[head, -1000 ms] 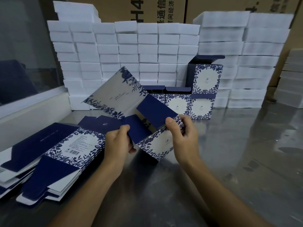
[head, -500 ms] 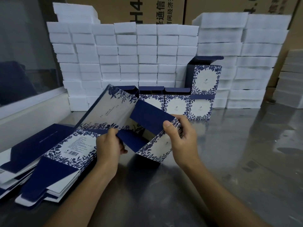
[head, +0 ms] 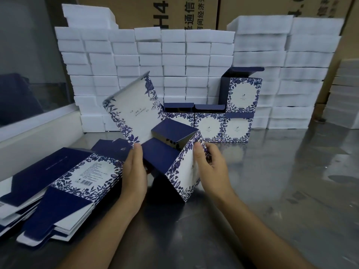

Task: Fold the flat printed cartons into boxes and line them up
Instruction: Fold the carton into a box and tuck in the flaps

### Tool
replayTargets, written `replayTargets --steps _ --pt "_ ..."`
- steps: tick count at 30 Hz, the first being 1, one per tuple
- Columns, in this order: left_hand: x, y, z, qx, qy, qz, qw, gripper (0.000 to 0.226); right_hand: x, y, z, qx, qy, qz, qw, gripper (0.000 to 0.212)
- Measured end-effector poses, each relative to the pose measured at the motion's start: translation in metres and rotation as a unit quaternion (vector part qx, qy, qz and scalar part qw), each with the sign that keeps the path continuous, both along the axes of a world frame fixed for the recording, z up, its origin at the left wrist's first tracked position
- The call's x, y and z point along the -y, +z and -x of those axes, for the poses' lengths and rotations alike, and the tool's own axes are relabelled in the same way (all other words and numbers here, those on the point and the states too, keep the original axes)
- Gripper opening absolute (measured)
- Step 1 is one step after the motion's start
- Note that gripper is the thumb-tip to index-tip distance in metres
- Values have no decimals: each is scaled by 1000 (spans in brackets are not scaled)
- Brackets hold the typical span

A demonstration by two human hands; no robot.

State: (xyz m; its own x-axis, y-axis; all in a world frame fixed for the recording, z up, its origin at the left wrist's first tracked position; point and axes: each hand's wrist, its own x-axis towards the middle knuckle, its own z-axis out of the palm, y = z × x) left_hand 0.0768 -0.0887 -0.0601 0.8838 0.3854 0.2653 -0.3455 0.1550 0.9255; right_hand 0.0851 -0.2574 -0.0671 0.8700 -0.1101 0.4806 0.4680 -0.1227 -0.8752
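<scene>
The half-folded printed card carton (head: 134, 113) is white with navy leaf borders and solid navy flaps, like the folded boxes (head: 236, 129) behind. White foam blocks (head: 174, 61) back a grey steel bench (head: 281, 181).

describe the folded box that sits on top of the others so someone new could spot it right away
Start at the wall of white foam blocks at the back of the metal table. A row of folded blue floral boxes stands before it. The top box sits on that row's right end, the only one on a second tier, its navy lid flap open.
</scene>
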Motion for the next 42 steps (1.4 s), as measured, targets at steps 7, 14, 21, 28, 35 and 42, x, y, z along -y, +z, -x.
replayTargets --steps 7,14,21,28,35,42 --pt "1 -3 -1 -12 12 -58 998 54 -2 -4 -4 -9 -76 0 997 22" --pt "-3 -1 0 -22 -19 -15 999 43 -3 -5 -6 -49 6 -59 997 56" --pt "-1 0 0 -17 -45 -12 999 36 1 -11 -8 -114 110 -58 986 67" --pt "-6 -1 1 -16 -43 -20 999 69 1 -6 -6 -39 -9 -7 999 13" --pt "-2 -1 3 4 -19 -42 999 56 2 -1 -4 -89 -17 -30 995 17" --pt "2 7 4 14 -60 -9 998 63 2 -1 -5 -132 45 15 990 77"
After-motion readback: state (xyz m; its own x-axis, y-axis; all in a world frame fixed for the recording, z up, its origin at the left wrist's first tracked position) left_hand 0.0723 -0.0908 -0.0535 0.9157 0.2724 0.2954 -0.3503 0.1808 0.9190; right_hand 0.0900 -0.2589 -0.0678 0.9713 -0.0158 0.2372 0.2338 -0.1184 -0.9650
